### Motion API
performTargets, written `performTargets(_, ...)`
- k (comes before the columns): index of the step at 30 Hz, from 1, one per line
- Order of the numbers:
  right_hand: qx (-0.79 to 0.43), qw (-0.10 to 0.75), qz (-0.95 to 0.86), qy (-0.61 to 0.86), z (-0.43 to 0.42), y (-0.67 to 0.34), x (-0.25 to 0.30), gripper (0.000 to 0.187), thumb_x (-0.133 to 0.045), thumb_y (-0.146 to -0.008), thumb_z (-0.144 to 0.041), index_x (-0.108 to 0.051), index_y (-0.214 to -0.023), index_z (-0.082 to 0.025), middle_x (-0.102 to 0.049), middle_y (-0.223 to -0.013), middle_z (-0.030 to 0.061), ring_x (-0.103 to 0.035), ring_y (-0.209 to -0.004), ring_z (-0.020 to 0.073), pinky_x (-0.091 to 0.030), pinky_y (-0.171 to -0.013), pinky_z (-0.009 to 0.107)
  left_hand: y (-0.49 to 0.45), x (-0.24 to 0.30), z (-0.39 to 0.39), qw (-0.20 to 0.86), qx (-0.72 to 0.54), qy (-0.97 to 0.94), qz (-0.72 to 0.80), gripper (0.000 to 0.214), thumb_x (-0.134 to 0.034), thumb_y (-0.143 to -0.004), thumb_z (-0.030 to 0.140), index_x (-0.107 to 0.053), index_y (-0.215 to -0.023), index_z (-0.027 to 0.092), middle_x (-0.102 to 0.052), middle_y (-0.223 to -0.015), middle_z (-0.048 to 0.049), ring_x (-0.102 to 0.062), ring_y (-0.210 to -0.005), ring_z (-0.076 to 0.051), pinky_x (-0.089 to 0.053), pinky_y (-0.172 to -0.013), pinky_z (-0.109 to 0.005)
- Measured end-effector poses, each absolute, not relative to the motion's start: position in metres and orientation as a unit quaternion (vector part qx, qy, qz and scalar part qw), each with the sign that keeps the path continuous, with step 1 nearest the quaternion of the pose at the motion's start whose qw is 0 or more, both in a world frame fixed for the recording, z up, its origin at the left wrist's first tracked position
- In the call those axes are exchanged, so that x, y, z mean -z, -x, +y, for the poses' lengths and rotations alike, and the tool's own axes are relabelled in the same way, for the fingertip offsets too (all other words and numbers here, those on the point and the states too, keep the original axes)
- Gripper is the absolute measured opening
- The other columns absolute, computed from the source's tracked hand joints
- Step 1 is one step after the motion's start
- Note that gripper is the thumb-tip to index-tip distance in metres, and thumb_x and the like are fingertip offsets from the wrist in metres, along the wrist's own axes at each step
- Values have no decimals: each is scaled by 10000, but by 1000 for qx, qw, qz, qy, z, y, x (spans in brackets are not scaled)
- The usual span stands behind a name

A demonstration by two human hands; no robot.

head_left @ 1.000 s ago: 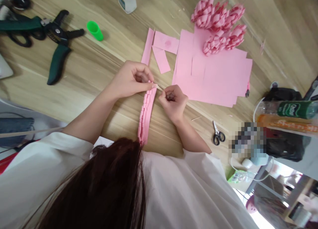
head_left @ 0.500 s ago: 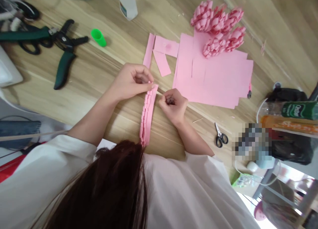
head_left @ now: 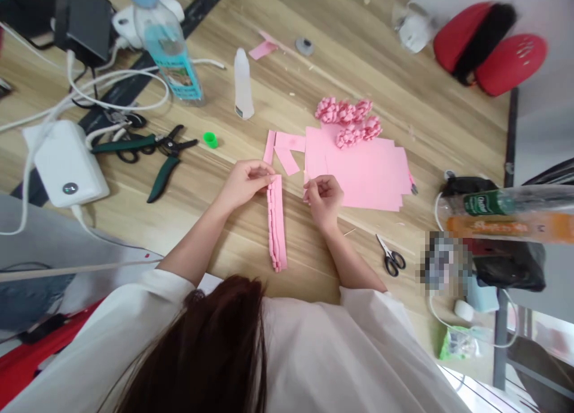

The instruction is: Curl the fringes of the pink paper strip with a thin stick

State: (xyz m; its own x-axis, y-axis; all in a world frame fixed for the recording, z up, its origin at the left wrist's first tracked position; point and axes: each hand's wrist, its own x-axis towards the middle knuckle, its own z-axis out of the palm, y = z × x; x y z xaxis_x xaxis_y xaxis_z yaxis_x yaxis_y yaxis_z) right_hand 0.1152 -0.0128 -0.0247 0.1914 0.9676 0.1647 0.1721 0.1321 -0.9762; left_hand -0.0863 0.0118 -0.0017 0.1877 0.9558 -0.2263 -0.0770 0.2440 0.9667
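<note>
A long pink paper strip with a cut, curled fringe lies lengthwise on the wooden table. My left hand pinches the strip's far end with its fingers closed. My right hand is a short way to the right of the strip, apart from it. Its fingers are pinched together on a thin stick that barely shows. Just beyond my right hand lie a stack of pink paper sheets and some cut pink pieces. Several finished pink curled paper flowers rest on the stack's far edge.
Small scissors lie right of my right forearm. On the left are green-handled pliers, a green cap, a white glue bottle, a water bottle, a white power adapter and cables. Bottles and a black bag sit at the right edge.
The view has pulled back and shows much more of the table. My right hand has come away from the strip's end to the right. My left hand still holds the strip.
</note>
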Motion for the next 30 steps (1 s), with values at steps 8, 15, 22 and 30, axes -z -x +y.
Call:
performTargets(8,-291,416,-604,615,94,-118,25,121,-524,-745,-109,-512,-692,-217,-553,-593,-51,-540,-548,115,-386,-532,226,85,-1,11,610,-418,-459,492,490,-899,-536,449,-700,-833,114,-704,-768,-28,-621,-657,-109,-513,-641,-225)
performTargets(15,-248,368,-610,656,109,-109,36,73,-586,-718,-160,-583,-663,-209,-618,-618,-24,-579,-609,168,-376,-600,271,93,-3,11,596,-409,-491,487,453,-851,-535,349,-691,-893,124,-705,-885,-52,-624,-720,-134,-524,-663,-256)
performTargets(22,-238,344,-618,666,104,-110,34,83,-600,-671,-144,-566,-637,-211,-582,-605,-32,-529,-591,156,-336,-581,268,95,-3,11,592,-400,-498,491,454,-850,-524,313,-696,-909,128,-716,-937,-65,-617,-746,-140,-517,-662,-248)
performTargets(30,-247,374,-610,654,104,-113,38,31,-541,-725,-188,-560,-708,-205,-621,-689,-17,-570,-637,147,-397,-605,255,96,-4,10,592,-404,-495,491,472,-842,-541,336,-684,-931,124,-708,-981,-72,-626,-723,-136,-536,-645,-261)
